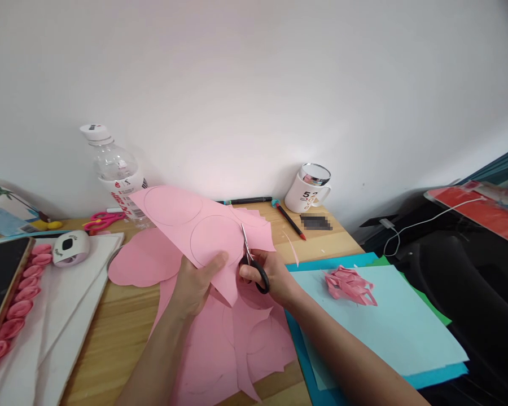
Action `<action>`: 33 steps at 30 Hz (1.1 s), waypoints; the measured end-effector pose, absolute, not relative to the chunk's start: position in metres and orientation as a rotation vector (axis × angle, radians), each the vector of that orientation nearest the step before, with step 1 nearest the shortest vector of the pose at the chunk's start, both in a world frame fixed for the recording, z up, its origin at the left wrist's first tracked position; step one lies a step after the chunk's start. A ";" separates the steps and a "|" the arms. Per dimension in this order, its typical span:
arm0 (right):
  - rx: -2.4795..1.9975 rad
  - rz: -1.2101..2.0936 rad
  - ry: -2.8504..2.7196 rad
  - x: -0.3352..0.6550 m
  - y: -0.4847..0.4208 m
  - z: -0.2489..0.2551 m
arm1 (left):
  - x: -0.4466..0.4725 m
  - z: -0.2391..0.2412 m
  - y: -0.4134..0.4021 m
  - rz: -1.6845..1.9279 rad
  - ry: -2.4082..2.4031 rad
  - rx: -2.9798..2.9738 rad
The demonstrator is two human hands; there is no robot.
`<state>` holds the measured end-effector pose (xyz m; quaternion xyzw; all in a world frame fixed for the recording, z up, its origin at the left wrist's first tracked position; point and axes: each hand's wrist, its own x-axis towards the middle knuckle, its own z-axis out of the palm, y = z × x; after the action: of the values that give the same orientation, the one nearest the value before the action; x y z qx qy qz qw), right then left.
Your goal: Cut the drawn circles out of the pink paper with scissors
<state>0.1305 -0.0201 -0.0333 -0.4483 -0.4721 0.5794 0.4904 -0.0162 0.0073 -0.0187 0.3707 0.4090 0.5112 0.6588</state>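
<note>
My left hand (198,282) is closed on a pink sheet of paper (173,208), its thumb pressed on top. Pencilled circles are drawn on this sheet, which is raised and tilted above the desk. In my right hand (275,276) is a pair of black-handled scissors (260,277), blades pointing up and away at the sheet's right edge. Below lie more pink paper sheets (203,355) with drawn circles and cut edges. Rounded pink cut-outs (146,259) rest to the left, partly covered by the raised sheet.
Crumpled pink scraps (350,285) sit on light blue paper (389,327) at right. A white mug (302,192), red pencil (291,221) and plastic bottle (118,169) stand or lie toward the wall. At left are pink scissors (104,220), a phone (4,276) and rolled pink paper flowers (20,309).
</note>
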 end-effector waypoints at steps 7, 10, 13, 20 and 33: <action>-1.100 1.404 -1.161 0.130 -0.020 -0.031 | -0.019 -0.020 0.008 1.146 0.902 0.832; -1.112 1.406 -1.164 0.131 -0.020 -0.033 | -0.020 -0.020 0.009 1.135 0.885 0.837; -1.129 1.407 -1.165 0.131 -0.021 -0.033 | -0.021 -0.018 0.009 1.134 0.881 0.828; -1.185 1.383 -1.186 0.131 -0.021 -0.030 | -0.023 -0.016 0.010 1.116 0.855 0.824; -1.226 1.380 -1.186 0.132 -0.021 -0.030 | -0.026 -0.013 0.010 1.089 0.785 0.736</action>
<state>0.1318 -0.0211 -0.0301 -0.4971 -0.4811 0.5596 0.4564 -0.0263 0.0100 -0.0131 0.3331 0.3553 0.4930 0.7209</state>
